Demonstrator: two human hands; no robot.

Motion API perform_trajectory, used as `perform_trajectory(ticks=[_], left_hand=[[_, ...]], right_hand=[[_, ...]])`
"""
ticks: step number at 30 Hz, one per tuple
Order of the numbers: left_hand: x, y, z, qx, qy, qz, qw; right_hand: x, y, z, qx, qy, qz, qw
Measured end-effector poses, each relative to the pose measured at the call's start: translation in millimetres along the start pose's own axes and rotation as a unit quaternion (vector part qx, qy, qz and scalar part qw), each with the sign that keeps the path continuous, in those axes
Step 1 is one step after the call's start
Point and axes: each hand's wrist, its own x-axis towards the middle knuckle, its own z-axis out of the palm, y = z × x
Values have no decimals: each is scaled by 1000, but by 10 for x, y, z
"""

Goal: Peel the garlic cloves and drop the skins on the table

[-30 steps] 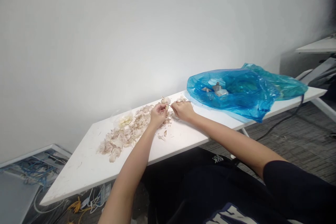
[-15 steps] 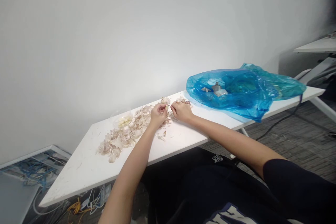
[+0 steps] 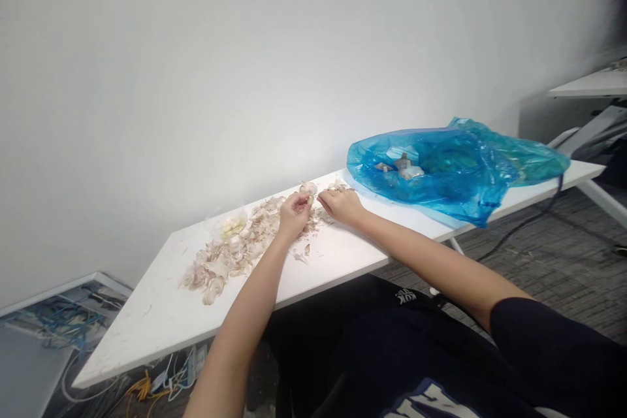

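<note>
My left hand (image 3: 296,214) is closed in a pinch around a small pale garlic clove (image 3: 310,200), above the white table (image 3: 166,313). Just to its right, my right hand (image 3: 341,205) has its fingers drawn together near the clove; what they hold, if anything, is too small to make out. A whitish garlic bulb (image 3: 308,188) lies just behind my left fingertips. A wide heap of dry garlic skins (image 3: 235,251) spreads to the left of my hands. Behind it sits a clear bag (image 3: 232,225) with pale yellow peeled cloves.
A blue plastic bag (image 3: 431,170), its mouth facing left with some items inside, lies on the table's right part. A white wall rises behind the table. Cables (image 3: 142,386) lie below the table's left end.
My right fingertips have drawn slightly apart from my left ones, and the thin dark thing between the hands no longer shows. My left hand has shifted a little left.
</note>
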Motion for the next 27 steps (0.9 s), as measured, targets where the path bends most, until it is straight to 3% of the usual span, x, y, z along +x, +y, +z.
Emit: perform_trajectory(ticks=[8, 16, 21, 25, 27], left_hand=[[0, 110, -62, 59, -23, 27, 998], [-6, 132, -11, 39, -11, -1, 999], [2, 125, 48, -70, 6, -128, 989], [38, 156, 14, -192, -27, -262, 945], [50, 176, -4, -235, -41, -297, 925]], right_hand=[[0, 8, 19, -26, -17, -41, 999], [3, -25, 31, -33, -14, -23, 999], [10, 46, 60, -20, 26, -43, 999], [3, 52, 48, -12, 53, -73, 996], [-1, 49, 35, -10, 72, -92, 993]])
